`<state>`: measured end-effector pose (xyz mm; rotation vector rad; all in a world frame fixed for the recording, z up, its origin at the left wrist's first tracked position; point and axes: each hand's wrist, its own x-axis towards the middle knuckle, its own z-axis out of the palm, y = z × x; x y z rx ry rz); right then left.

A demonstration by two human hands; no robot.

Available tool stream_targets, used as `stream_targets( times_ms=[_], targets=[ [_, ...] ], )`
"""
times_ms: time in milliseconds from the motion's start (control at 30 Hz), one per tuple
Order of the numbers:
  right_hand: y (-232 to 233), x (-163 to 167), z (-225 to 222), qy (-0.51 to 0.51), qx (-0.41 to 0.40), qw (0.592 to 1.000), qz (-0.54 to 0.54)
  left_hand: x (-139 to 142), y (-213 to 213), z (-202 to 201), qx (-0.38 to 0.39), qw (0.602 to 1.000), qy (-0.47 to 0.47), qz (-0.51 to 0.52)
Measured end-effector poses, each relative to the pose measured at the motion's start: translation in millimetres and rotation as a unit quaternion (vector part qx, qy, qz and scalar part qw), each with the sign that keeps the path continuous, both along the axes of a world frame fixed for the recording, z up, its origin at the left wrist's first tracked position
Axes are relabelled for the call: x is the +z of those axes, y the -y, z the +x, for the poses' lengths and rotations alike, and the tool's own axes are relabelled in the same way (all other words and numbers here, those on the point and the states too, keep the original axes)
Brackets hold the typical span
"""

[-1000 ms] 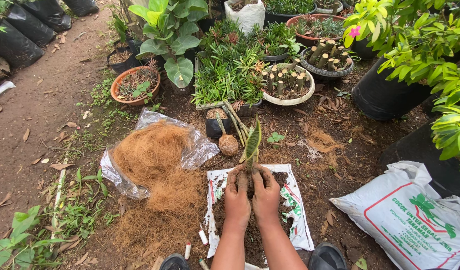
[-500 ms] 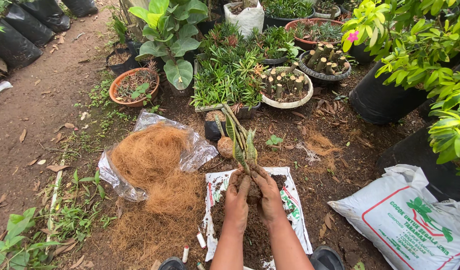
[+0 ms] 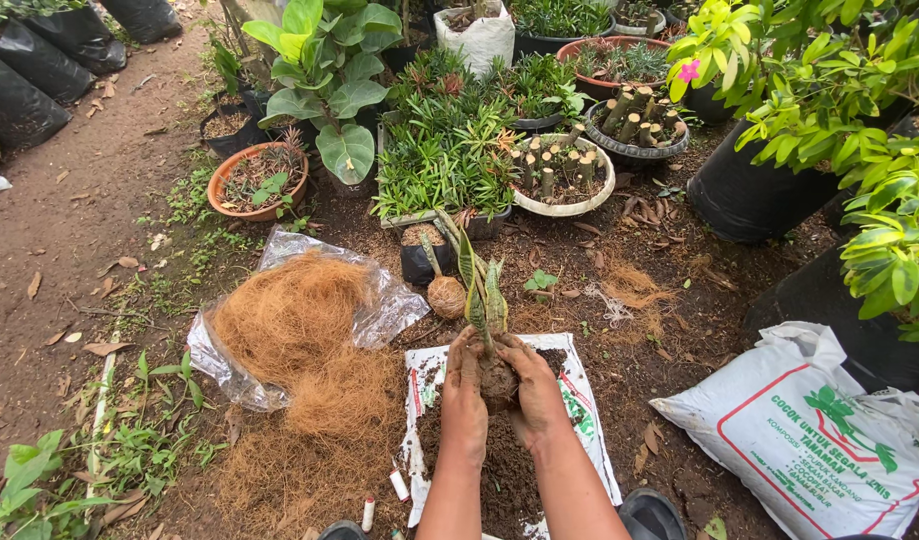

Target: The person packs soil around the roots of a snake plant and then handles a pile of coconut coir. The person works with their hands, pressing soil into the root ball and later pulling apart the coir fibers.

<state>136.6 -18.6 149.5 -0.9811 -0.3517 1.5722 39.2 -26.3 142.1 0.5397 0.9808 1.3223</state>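
Dark soil ball [image 3: 498, 383] around the sansevieria [image 3: 479, 290] sits cupped in your left hand [image 3: 464, 398] and right hand [image 3: 535, 395], both grips closed on it; keep pressing evenly, coconut fibre [image 3: 299, 330] waiting at nine o'clock.

- Your left hand [image 3: 464, 392] is cupped, fingers curled inward, soil-smeared.
- Your right hand [image 3: 535, 392] mirrors it, thumbs near each other.
- Both forearms reach forward, converging.

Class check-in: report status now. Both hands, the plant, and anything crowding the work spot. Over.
Left hand and right hand cupped around soil ball of snake plant. Held above soil-covered sheet. Coconut fibre pile close beside left hand.
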Motion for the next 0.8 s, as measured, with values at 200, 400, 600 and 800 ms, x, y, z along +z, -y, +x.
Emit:
stream_targets(
  times_ms=[200,400,600,800],
  targets=[
    [1,-4,-1,0.015,-0.015,1.000,0.010,-22,-3,0,-0.008,0.998,-0.035,0.048],
    [4,-3,-3,0.036,0.047,0.998,0.000,-40,-7,-4,0.047,0.997,0.012,0.052],
    [4,-10,-11,0.024,-0.021,0.999,0.033,-28,0,-6,0.003,0.998,0.039,0.055],
    [6,-5,-13,0.000,-0.048,0.994,0.102,2,1,-7,-0.011,0.998,-0.065,0.007]
  ],
)
